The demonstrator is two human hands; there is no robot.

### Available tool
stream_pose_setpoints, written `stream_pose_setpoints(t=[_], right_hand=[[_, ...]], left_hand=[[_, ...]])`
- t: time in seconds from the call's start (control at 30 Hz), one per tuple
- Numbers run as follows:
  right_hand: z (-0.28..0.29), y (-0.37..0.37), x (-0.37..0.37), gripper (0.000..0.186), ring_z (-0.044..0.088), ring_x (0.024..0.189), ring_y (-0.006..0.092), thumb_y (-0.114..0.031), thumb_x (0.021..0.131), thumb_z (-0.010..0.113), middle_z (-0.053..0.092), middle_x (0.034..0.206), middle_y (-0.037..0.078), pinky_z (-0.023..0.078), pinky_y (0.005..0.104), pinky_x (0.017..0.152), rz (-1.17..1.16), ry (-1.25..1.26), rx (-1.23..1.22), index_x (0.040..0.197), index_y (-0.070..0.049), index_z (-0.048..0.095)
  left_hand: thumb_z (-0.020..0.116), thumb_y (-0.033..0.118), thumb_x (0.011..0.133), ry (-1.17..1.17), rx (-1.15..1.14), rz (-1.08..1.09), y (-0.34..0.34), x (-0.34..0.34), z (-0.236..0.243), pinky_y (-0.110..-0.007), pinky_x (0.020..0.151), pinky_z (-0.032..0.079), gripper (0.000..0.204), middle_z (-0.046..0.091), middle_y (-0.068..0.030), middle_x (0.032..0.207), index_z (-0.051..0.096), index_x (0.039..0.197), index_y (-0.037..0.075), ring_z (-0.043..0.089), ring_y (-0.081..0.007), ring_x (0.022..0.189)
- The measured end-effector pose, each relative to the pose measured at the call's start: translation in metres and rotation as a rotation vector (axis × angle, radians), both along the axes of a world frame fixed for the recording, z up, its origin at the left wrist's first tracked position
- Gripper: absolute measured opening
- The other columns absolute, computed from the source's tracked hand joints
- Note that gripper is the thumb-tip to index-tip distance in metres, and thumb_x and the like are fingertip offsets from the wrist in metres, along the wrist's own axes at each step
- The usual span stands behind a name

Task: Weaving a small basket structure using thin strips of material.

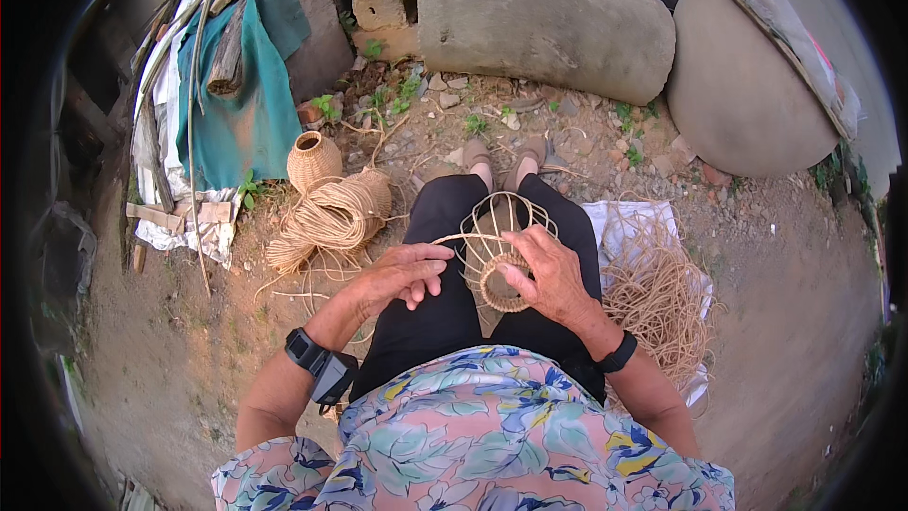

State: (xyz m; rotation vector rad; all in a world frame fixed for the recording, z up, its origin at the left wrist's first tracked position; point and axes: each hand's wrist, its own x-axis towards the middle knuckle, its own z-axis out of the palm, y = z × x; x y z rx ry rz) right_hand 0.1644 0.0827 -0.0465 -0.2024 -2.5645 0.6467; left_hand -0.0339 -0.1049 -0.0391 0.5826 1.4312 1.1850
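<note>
Over my lap is a small, partly woven basket (pixel 489 298) of tan cord, with a tight round ring nearest me. Bare strands (pixel 485 219) loop out from it toward my knees. My right hand (pixel 553 281) grips the ring's right side, the thumb in its opening and the fingers outside. To the left, my left hand (pixel 409 276) hangs over my thigh with loosely bent fingers apart, and no cord shows in its grasp. One strand passes just above its fingertips toward the ring.
Left of my legs lie a coil of cord (pixel 326 218) and a finished woven vase (pixel 313 163). A tangled cord heap (pixel 653 293) rests on a white sheet (pixel 605 218) at right. Farther off are a concrete slab (pixel 544 28), bricks (pixel 383 9) and a teal cloth (pixel 251 104).
</note>
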Motion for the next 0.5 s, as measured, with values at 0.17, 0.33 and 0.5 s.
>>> stream_pose_setpoints(t=[0.17, 0.33, 0.5], right_hand=[[-0.004, -0.003, -0.001, 0.046, 0.061, 0.084, 0.0305, -0.026, 0.081, 0.071, 0.053, 0.095, 0.011, 0.051, 0.0395, 0.070, 0.010, 0.045, 0.081, 0.118, -0.003, 0.057], [-0.004, -0.004, -0.001, 0.050, 0.060, 0.083, 0.0297, -0.028, 0.077, 0.073, 0.051, 0.094, 0.011, 0.051, 0.0386, 0.069, 0.001, 0.000, 0.111, 0.117, -0.003, 0.057], [0.006, -0.001, -0.002, 0.046, 0.060, 0.081, 0.0304, -0.029, 0.077, 0.073, 0.049, 0.092, 0.012, 0.051, 0.0402, 0.066, 0.014, -0.141, 0.111, 0.111, -0.002, 0.058]], left_hand=[[0.064, 0.026, 0.093, -0.244, 0.258, 0.293, 0.059, 0.024, -0.010, -0.020, 0.046, 0.048, 0.050, 0.063, -0.0025, 0.079, 0.048, 0.133, 0.002, 0.056, -0.0043, 0.056], [0.065, 0.022, 0.090, 0.262, 0.161, 0.086, 0.113, -0.001, -0.018, -0.025, 0.053, 0.049, 0.022, 0.066, -0.0052, 0.077, 0.066, 0.104, 0.005, 0.059, -0.0105, 0.058], [0.067, 0.022, 0.076, 1.074, 0.246, 0.025, 0.130, 0.005, -0.029, -0.037, 0.063, 0.050, 0.014, 0.064, -0.0089, 0.068, 0.068, 0.080, 0.009, 0.064, -0.0232, 0.065]])
